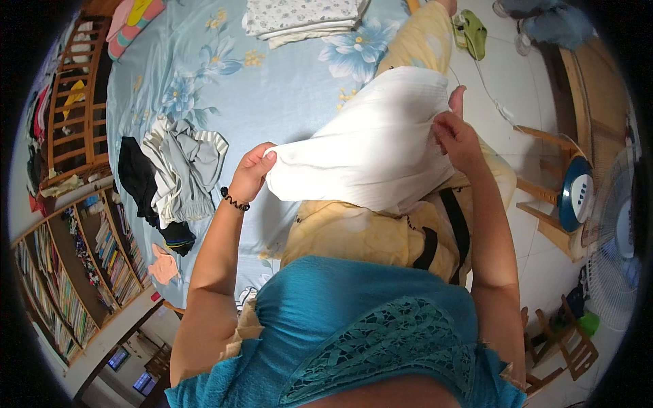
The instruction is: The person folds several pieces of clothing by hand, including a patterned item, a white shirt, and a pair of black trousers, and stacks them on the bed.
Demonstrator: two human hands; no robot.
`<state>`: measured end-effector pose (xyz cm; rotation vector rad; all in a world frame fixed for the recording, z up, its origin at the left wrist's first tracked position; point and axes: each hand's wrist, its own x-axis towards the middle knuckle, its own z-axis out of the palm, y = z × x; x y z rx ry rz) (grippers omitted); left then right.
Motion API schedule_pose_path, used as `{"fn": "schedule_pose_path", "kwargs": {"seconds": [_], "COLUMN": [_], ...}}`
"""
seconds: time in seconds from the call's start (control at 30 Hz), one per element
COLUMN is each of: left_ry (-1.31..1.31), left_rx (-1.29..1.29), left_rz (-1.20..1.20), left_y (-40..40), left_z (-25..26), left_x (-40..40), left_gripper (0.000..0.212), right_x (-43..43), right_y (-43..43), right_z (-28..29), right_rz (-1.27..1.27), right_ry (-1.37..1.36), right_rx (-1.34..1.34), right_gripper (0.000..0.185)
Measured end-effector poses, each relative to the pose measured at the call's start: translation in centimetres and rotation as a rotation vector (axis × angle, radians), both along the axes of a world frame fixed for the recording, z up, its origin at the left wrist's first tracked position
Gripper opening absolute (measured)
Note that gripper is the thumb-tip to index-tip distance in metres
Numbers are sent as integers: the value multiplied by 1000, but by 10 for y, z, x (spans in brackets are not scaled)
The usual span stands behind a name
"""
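Note:
A white cloth garment (367, 137) lies stretched across my lap, over my yellow patterned trousers (347, 229). My left hand (254, 171) pinches its left end between thumb and fingers, and a black coiled band circles that wrist. At the garment's right edge is my right hand (456, 135), its fingers bent against the fabric and the thumb pointing away. Whether those fingers grip the cloth is hard to make out. Left of my left hand, a loose heap of grey and striped clothes (186, 168) rests on the bed, with a black garment (136, 173) beside it.
The bed has a blue floral sheet (275, 97). A folded stack of printed cloth (306, 20) sits at its far side, and a small peach cloth (163, 264) lies near me. To the right stand a fan (614, 229) and a wooden chair (566, 336). Green slippers (472, 33) lie on the floor. Bookshelves (84, 270) are at left.

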<state>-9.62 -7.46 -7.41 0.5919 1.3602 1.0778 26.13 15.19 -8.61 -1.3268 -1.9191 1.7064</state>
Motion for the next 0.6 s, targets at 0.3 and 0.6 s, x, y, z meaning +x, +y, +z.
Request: {"fn": "schedule_pose_path", "kwargs": {"seconds": [0.3,0.6], "left_ry": [208,120], "left_rx": [-207,-246], "left_rz": [-183,-413], "left_y": [10,41], "left_z": [-22,13], "left_x": [-4,19], "left_gripper": [19,29], "right_x": [-17,-21], "right_y": [-5,-17], "right_z": [-8,-24], "right_rz": [-301,-161], "right_ry": [223,-3], "right_rx": [337,273], "right_gripper": [19,22]}}
